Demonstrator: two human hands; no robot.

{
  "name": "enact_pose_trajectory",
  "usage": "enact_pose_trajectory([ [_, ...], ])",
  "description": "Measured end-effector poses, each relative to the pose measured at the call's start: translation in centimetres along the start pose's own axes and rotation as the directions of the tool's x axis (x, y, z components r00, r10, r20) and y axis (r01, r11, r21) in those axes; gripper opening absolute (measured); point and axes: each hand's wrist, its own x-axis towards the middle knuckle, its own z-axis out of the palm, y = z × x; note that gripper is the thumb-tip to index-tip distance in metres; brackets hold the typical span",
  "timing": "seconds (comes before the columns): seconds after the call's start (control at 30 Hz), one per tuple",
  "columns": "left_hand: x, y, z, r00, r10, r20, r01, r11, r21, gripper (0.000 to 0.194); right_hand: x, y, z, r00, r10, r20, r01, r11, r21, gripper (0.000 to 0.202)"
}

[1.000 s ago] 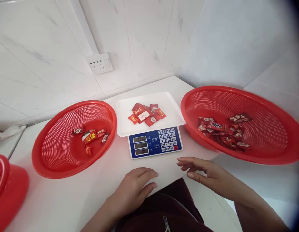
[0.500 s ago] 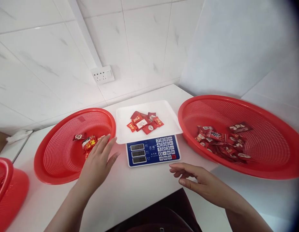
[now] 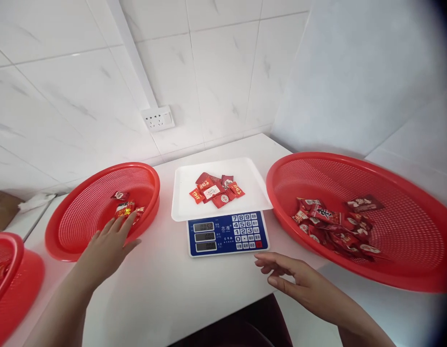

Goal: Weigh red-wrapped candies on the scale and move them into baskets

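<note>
My left hand is over the near rim of the left red basket, fingers stretched out and apart, holding nothing. Just past its fingertips lie a few wrapped candies in that basket. A digital scale stands at the centre, its upper display reading about 0.052. On its white tray rests a small heap of red candy packets. My right hand hovers just in front of the scale's right corner, fingers loosely curved with thumb apart, nothing in it.
A larger red basket with several red packets stands at the right, its rim close to the tray. Another red basket is cut off at the lower left. Behind the white table is a tiled wall with a power socket.
My left hand has moved left, and the left basket has shifted slightly left, away from the tray. My right hand has barely moved. The whole view has tilted a little upward.
</note>
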Motion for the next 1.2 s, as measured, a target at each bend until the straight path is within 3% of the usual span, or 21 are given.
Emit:
enact_pose_trajectory([
  [0.03, 0.4, 1.2, -0.6, 0.999, 0.020, 0.042, -0.019, 1.000, -0.006, 0.061, 0.1, -0.2, 0.0, 1.000, -0.015, 0.005, 0.015, 1.000, -0.003, 0.043],
  [0.1, 1.7, 4.4, -1.6, 0.981, 0.174, 0.091, -0.164, 0.981, -0.106, 0.066, 0.3, -0.5, 0.2, 0.999, -0.041, 0.010, 0.041, 0.999, -0.015, 0.042],
  [0.17, 3.8, 8.4, -2.0, 0.914, 0.399, 0.071, -0.378, 0.903, -0.206, 0.062, 0.3, -0.9, 0.3, 0.998, -0.059, 0.011, 0.059, 0.998, -0.024, 0.042],
  [0.23, 6.3, 12.2, -1.7, 0.813, 0.583, 0.010, -0.564, 0.791, -0.236, 0.056, 0.1, -1.1, 0.5, 0.998, -0.067, 0.011, 0.067, 0.997, -0.025, 0.043],
  [0.3, 8.8, 15.3, -0.8, 0.730, 0.682, -0.041, -0.673, 0.708, -0.213, 0.052, -0.4, -1.0, 0.6, 0.998, -0.063, 0.002, 0.063, 0.998, -0.022, 0.045],
  [0.4, 11.6, 18.1, 0.7, 0.685, 0.727, -0.047, -0.718, 0.663, -0.210, 0.055, -1.5, -0.4, 0.6, 0.998, -0.038, -0.044, 0.037, 0.999, -0.025, 0.047],
  [0.6, 13.2, 18.3, 1.6, 0.710, 0.701, -0.064, -0.695, 0.684, -0.222, 0.050, -2.8, 1.6, 0.3, 0.999, 0.011, -0.049, -0.013, 0.999, -0.032, 0.050],
  [0.7, 13.0, 17.6, 1.3, 0.761, 0.642, -0.090, -0.643, 0.729, -0.236, 0.046, -2.5, 1.9, 0.3, 1.000, 0.015, -0.026, -0.016, 0.999, -0.049, 0.050],
  [0.87, 13.2, 16.8, 1.5, 0.860, 0.507, -0.057, -0.503, 0.823, -0.264, 0.069, -1.5, 1.3, 0.7, 1.000, -0.010, -0.007, 0.010, 0.995, -0.095, 0.048],
  [1.0, 14.0, 16.6, 2.0, 0.853, 0.521, -0.032, -0.509, 0.816, -0.273, 0.068, -1.3, 1.2, 1.0, 1.000, -0.026, 0.008, 0.027, 0.994, -0.106, 0.048],
  [1.2, 14.6, 17.1, 2.0, 0.809, 0.573, -0.128, -0.583, 0.758, -0.292, 0.045, -1.9, 1.4, 1.1, 0.999, -0.031, -0.014, 0.029, 0.995, -0.094, 0.047],
])
